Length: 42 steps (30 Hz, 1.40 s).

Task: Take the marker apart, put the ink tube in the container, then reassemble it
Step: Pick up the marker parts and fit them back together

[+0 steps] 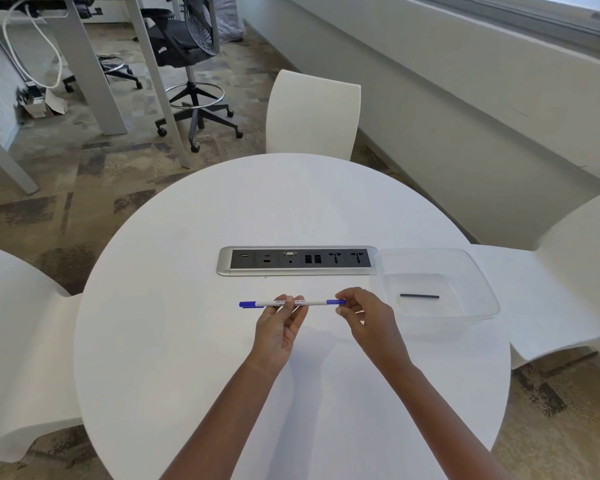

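A white marker (314,302) with a blue cap at its left end and a blue piece at its right end lies level above the round white table (194,358). My left hand (278,327) pinches the white barrel near its middle. My right hand (364,315) grips the blue right end with fingertips. To the right stands a clear plastic container (478,271), and a thin dark ink tube (419,296) lies flat on its bottom. Both hands are left of the container and apart from it.
A silver and black socket panel (297,260) is set into the table just beyond the marker. White chairs stand at the far side (312,114), the left (18,341) and the right (561,282). A black office chair (187,46) stands further back.
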Each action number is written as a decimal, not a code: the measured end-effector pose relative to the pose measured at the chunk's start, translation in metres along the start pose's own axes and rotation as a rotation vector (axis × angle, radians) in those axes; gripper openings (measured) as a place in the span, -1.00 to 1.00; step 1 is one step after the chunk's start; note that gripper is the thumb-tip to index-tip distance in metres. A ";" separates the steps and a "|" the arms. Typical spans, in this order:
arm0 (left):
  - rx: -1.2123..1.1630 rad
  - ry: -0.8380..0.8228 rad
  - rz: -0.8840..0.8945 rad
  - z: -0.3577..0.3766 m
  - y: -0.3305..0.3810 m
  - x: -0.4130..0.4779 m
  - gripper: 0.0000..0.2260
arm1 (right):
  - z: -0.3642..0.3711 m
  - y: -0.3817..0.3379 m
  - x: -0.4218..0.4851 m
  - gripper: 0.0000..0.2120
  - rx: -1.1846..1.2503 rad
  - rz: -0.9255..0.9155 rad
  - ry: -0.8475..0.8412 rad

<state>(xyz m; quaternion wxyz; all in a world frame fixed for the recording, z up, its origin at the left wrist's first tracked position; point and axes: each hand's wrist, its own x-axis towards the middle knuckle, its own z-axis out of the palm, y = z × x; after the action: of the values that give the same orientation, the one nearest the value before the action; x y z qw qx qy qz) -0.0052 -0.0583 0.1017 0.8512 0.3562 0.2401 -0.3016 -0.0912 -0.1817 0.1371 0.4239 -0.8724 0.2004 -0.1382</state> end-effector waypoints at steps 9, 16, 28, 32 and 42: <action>-0.004 -0.027 0.005 0.003 -0.001 -0.002 -0.91 | -0.002 -0.002 0.001 -0.91 0.016 0.007 -0.025; 0.006 -0.024 0.024 0.003 0.000 -0.004 -0.90 | -0.002 -0.003 0.000 -0.94 -0.012 -0.004 -0.001; 0.025 -0.027 0.031 0.004 0.001 -0.007 -0.90 | 0.000 -0.004 -0.002 -0.95 -0.034 0.001 -0.044; 0.040 -0.037 0.041 0.004 0.000 -0.007 -0.91 | 0.002 -0.003 -0.001 -0.92 -0.121 -0.075 -0.002; 0.067 -0.079 0.099 0.004 0.001 -0.010 -0.90 | 0.003 -0.006 0.004 -0.72 0.167 0.171 -0.087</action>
<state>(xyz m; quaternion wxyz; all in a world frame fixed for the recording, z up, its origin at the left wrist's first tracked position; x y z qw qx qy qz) -0.0105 -0.0572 0.1108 0.8614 0.3839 0.1781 -0.2807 -0.0855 -0.1780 0.1404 0.5136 -0.8190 0.2432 -0.0797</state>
